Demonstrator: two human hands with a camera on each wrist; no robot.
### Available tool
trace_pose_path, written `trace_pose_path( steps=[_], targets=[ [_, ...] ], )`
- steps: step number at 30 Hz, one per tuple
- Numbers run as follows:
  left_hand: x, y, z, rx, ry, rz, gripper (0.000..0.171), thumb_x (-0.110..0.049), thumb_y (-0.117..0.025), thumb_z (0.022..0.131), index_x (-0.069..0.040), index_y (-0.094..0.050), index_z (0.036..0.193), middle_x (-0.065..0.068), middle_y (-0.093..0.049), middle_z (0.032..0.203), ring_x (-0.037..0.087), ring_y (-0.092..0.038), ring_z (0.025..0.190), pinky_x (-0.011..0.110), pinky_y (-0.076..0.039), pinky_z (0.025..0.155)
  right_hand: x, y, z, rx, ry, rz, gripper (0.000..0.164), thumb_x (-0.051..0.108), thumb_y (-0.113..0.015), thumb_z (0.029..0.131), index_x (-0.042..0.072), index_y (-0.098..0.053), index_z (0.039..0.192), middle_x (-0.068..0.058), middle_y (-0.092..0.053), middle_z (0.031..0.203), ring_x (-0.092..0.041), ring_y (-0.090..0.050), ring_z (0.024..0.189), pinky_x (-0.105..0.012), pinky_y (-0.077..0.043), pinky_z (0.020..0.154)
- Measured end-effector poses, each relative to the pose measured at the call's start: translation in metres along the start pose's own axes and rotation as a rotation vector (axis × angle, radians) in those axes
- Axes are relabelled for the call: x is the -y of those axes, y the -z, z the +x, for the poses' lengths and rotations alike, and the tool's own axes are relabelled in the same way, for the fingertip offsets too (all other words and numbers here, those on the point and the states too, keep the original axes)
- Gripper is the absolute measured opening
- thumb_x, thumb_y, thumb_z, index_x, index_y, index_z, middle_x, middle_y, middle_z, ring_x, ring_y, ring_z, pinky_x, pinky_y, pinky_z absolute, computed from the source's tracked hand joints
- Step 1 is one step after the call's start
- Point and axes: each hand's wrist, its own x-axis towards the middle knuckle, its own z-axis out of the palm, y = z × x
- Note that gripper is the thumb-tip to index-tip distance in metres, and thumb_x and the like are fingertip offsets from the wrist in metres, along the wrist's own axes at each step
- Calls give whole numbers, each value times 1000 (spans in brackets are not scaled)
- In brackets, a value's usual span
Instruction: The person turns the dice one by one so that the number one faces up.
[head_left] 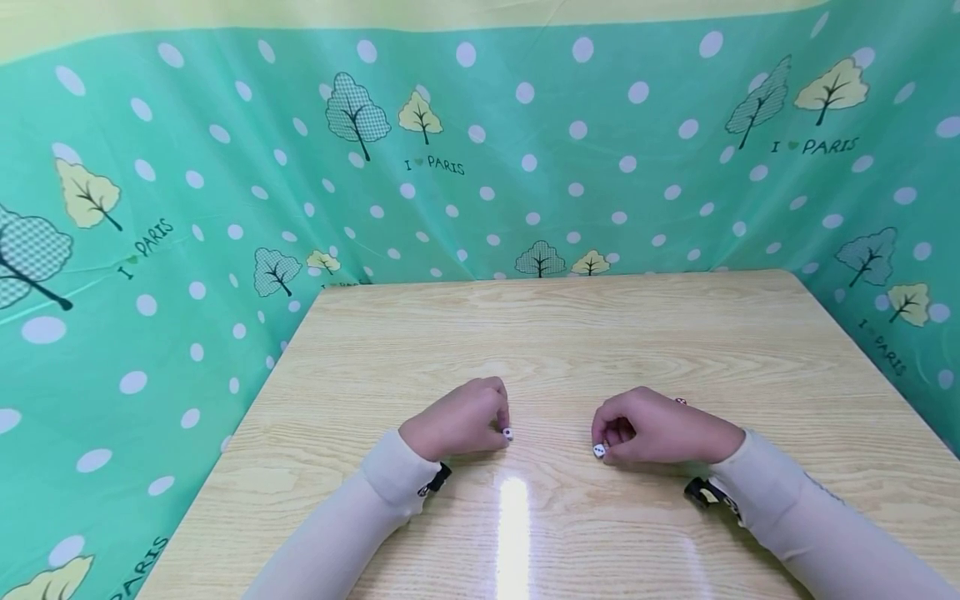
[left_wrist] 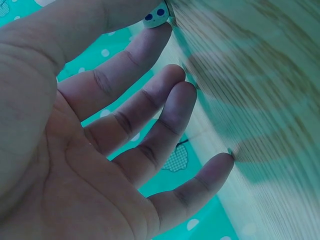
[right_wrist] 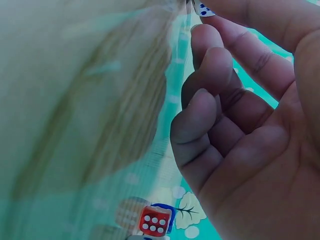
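Observation:
My left hand (head_left: 467,418) pinches a white die (head_left: 507,434) between thumb and index finger, low over the wooden tabletop. In the left wrist view dark pips show on this die (left_wrist: 156,16), and the other fingers reach toward the wood. Across from it, my right hand (head_left: 651,427) holds a second white die (head_left: 599,451) at the tips of its thumb and index finger. The right wrist view catches only part of that die (right_wrist: 204,9); the remaining fingers there are bent. Behind the right hand a red die (head_left: 680,402) peeks out, mostly hidden in the head view.
The right wrist view shows the red die (right_wrist: 154,221) with white pips, a blue die (right_wrist: 170,212) partly behind it and a pale object at the bottom edge. A green patterned cloth (head_left: 450,200) surrounds the wooden table (head_left: 555,321) at the back and sides.

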Motion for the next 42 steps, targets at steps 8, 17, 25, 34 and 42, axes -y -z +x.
trace_pose_path(
  steps=[8, 17, 25, 34, 42],
  targets=[
    [4, -1, 0, 11, 10, -12, 6, -21, -82, 85, -21, -77, 82, -11, -58, 99, 7, -55, 91, 25, -50, 86, -2, 1, -1, 0, 7, -1, 16, 18, -83, 87, 29, -72, 89, 10, -64, 78, -5, -57, 71, -22, -50, 64],
    [10, -2, 2, 3, 23, -63, 13, -23, -85, 82, -26, -73, 77, -12, -57, 99, 7, -56, 89, 24, -49, 83, -4, 2, -1, 24, -18, 12, 16, 19, -84, 86, 28, -72, 92, 9, -65, 80, -7, -59, 72, -23, -51, 65],
    [9, -2, 2, 11, 32, -77, 15, -22, -85, 83, -26, -72, 77, -12, -57, 99, 8, -55, 89, 25, -49, 83, 8, 2, -5, -7, -117, -28, 14, 29, -84, 86, 26, -71, 90, 9, -64, 74, -6, -57, 64, -25, -51, 62],
    [8, -2, 2, 11, 35, -64, 15, -22, -85, 83, -25, -71, 77, -11, -57, 99, 7, -55, 88, 24, -49, 82, 37, -12, -6, -232, -264, -302, 36, 48, -82, 84, 26, -59, 68, 13, -52, 60, -4, -44, 53, -26, -38, 52],
    [9, -3, 2, 15, 42, -68, 14, -21, -84, 83, -25, -71, 78, -12, -57, 100, 7, -55, 88, 24, -49, 82, 45, -17, -5, -245, -260, -402, 30, 31, -82, 82, 28, -57, 65, 14, -50, 59, -5, -42, 55, -25, -36, 54]
  ],
)
